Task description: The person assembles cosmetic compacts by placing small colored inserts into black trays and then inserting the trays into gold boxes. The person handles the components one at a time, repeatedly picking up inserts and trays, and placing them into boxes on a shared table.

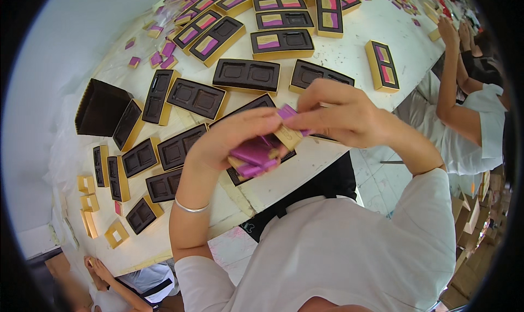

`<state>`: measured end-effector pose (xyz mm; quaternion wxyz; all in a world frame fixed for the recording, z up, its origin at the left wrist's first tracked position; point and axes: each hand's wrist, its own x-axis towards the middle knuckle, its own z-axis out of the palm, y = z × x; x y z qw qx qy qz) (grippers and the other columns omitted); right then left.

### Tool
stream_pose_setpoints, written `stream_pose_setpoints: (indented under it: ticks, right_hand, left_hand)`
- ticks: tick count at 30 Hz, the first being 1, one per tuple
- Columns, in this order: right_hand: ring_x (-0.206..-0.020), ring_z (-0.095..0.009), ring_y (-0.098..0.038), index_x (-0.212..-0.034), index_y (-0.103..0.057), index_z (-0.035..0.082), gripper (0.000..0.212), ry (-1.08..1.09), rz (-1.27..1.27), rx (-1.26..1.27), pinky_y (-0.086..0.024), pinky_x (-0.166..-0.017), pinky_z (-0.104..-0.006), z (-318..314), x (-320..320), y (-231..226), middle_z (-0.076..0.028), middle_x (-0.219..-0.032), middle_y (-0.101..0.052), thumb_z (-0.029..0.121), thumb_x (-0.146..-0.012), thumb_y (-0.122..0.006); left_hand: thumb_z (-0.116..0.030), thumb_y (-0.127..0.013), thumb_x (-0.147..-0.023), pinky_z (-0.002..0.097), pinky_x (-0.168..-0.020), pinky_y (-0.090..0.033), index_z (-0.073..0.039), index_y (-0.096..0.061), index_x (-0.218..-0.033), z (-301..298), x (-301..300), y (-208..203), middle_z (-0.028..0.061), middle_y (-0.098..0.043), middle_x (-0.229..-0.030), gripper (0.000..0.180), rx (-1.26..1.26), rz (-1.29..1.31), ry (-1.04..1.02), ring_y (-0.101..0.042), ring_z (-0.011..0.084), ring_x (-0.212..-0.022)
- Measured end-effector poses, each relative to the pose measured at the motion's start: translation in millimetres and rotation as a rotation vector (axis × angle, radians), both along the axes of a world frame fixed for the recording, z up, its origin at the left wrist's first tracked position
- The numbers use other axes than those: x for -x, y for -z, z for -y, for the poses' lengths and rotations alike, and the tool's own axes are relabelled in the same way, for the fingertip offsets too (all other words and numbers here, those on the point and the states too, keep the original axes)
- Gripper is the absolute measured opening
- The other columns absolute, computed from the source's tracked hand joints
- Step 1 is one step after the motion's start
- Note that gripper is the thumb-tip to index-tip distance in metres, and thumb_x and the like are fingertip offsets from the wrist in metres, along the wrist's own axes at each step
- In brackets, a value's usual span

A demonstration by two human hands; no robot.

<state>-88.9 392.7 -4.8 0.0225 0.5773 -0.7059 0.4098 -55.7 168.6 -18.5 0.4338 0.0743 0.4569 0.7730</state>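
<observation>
My left hand [221, 134] is curled round several small purple-and-gold packets [254, 156], held above the table edge near my body. Against these, the fingers of my right hand [346, 113] pinch another small gold-and-purple packet [289, 136]; both hands meet at it, and the fingertips partly cover it. Beneath the hands lies a gold box with a black two-compartment insert, mostly hidden. Just beyond them stand two more such boxes, one behind my left hand [246, 75] and one partly covered by my right hand [314, 76].
Several gold boxes with black inserts [196, 98] spread over the white table [349, 66]. Farther back, boxes hold purple-and-pink packets [281, 42]. Loose packets [166, 49] lie at the back left, gold sleeves [116, 234] at the near left. Other people sit at right [469, 115] and lower left.
</observation>
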Motion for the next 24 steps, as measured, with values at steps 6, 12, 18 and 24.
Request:
stream_pose_setpoints:
  ticks: [6,12,18,24]
  right_hand:
    - [-0.079,-0.027,-0.058,-0.088,-0.063,0.0,0.012,0.574,-0.153,-0.24,-0.047,-0.066,-0.032,-25,23,6,-0.013,-0.094,-0.057,0.005,-0.077,-0.061]
    - [-0.073,-0.027,-0.054,-0.079,-0.059,0.001,0.01,0.576,-0.228,-0.585,-0.046,-0.066,-0.0347,-8,30,42,-0.011,-0.087,-0.054,0.009,-0.076,-0.064]
    - [-0.09,-0.023,-0.052,-0.082,-0.056,0.006,0.009,0.662,-0.319,-0.286,-0.039,-0.081,-0.0378,-14,45,64,-0.007,-0.089,-0.052,0.012,-0.078,-0.062]
    - [-0.076,-0.028,-0.054,-0.083,-0.053,0.005,0.015,0.622,0.191,-0.261,-0.043,-0.07,-0.0352,-20,49,65,-0.009,-0.082,-0.054,0.016,-0.08,-0.062]
  left_hand:
    - [-0.04,-0.043,-0.092,0.0211,-0.039,-0.042,-0.003,-0.047,-0.099,2,5,7,0.0076,-0.053,-0.077,0.038,-0.014,-0.069,-0.132,-0.055,0.0143,-0.057]
    - [-0.037,-0.043,-0.093,0.0221,-0.041,-0.046,-0.004,-0.046,-0.102,8,5,-2,0.0077,-0.053,-0.08,0.034,-0.035,-0.078,-0.232,-0.056,0.014,-0.058]
    - [-0.037,-0.045,-0.092,0.0232,-0.042,-0.046,-0.003,-0.048,-0.102,14,5,-5,0.0081,-0.055,-0.08,0.036,-0.077,-0.09,-0.268,-0.057,0.0141,-0.059]
    - [-0.036,-0.043,-0.093,0.0234,-0.042,-0.046,-0.004,-0.046,-0.105,17,6,-4,0.0088,-0.053,-0.082,0.035,-0.093,-0.104,-0.277,-0.055,0.0151,-0.06]
